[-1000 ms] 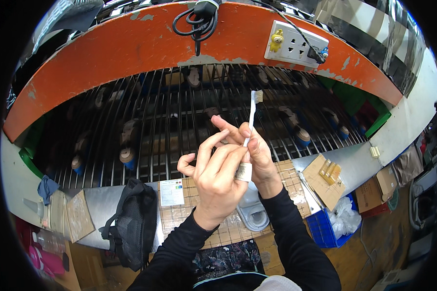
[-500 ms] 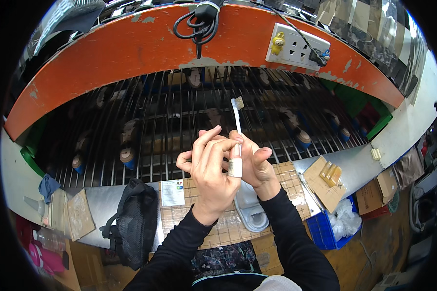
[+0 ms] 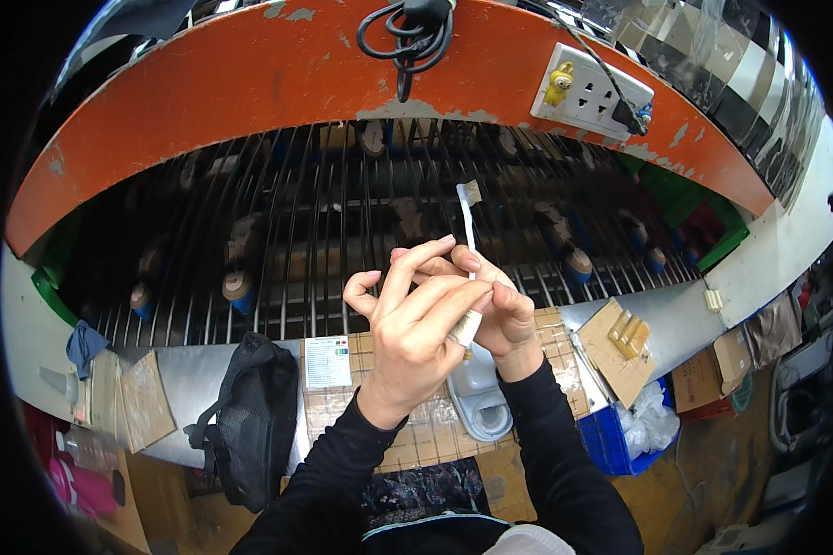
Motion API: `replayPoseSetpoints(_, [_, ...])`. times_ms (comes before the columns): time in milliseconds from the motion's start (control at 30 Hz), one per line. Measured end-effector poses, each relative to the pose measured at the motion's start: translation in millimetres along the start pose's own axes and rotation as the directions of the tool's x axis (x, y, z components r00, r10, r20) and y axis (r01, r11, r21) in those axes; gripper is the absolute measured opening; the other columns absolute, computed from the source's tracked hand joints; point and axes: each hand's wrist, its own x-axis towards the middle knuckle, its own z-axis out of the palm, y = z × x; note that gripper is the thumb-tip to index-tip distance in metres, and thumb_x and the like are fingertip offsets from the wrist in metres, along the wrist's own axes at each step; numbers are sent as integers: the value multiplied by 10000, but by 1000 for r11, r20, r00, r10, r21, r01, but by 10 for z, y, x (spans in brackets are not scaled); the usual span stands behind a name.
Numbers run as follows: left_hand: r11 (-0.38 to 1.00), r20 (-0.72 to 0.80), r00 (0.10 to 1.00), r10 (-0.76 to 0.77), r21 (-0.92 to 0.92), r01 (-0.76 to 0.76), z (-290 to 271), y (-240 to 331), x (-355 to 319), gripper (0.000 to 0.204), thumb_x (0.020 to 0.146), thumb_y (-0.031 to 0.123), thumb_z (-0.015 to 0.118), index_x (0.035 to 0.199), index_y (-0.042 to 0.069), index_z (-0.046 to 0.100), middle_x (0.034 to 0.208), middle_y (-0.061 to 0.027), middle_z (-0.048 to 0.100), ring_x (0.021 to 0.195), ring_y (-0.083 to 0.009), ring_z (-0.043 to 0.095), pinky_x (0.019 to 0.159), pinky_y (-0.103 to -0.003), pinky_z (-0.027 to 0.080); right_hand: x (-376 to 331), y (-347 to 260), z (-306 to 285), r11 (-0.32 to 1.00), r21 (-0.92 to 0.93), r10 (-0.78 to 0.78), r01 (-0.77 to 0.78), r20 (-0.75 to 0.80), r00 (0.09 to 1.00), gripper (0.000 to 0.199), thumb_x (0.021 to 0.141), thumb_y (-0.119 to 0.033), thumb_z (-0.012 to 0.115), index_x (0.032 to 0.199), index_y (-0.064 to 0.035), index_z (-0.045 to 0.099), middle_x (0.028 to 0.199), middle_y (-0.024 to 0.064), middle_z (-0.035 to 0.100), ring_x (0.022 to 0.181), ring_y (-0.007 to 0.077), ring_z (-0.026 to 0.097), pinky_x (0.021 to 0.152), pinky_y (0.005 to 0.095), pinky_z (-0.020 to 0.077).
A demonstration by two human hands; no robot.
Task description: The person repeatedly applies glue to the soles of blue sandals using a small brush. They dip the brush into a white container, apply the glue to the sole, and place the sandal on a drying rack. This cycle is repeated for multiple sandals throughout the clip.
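My right hand (image 3: 509, 328) holds a white toothbrush (image 3: 466, 222), its handle between the fingers and its tan-bristled head pointing up and away from me. My left hand (image 3: 407, 328) is against the right one, fingers apart and partly bent. The left index fingertip meets the right thumb. A pale wrap (image 3: 466, 327) goes around the left thumb, partly covered by the fingers. Below both hands, a grey plastic container (image 3: 487, 421) sits on the cardboard-covered worktop (image 3: 416, 444). Behind them runs a rack of metal rods (image 3: 315, 305).
Shoe-shaped pieces with blue parts (image 3: 238, 294) stand among the rods. An orange beam (image 3: 204, 88) carries a power socket (image 3: 588, 92). A black mesh bag (image 3: 254, 416) lies left; cardboard with amber blocks (image 3: 625, 347) and a blue bin (image 3: 611, 449) are right.
My left hand has moved slightly right, and its index fingertip now meets the right thumb. The right thumb has folded inward. The toothbrush has shifted a little right in the picture.
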Motion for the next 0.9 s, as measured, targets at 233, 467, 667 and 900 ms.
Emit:
replayPoseSetpoints(233, [995,-20,995,-98,-16,97,68,64,-17,47,727,139,698,767,133,674,792,20,676,1090,-206,614,898,-406,251,-14,10,-16,999,17,30,-29,-51,998,411,772,-238,740,1028,-145,432,1075,134,584,968,159,605,935,355,461])
replayPoseSetpoints(467, [990,-64,991,-118,74,123,139,-14,-18,44,767,138,656,791,114,628,830,-1,656,1111,-208,609,919,-404,228,-22,5,-8,989,98,117,-113,-32,993,525,713,-209,824,1040,-171,415,1008,49,580,1075,198,575,949,377,481])
replayPoseSetpoints(667, [993,-46,992,-114,-36,113,15,-78,19,92,792,182,683,735,113,660,799,-13,675,1103,-206,604,904,-431,206,-39,-52,49,991,48,127,-126,-10,992,645,610,-347,908,1048,-194,460,1310,185,472,1292,327,441,1096,448,375])
replayPoseSetpoints(900, [999,-29,1000,-5,-45,3,-39,114,11,78,753,168,745,828,145,747,840,-4,707,1104,-234,610,916,-408,243,-7,0,62,995,63,82,-84,31,996,623,624,-316,908,1054,-177,481,1364,244,427,1306,353,438,1114,464,356])
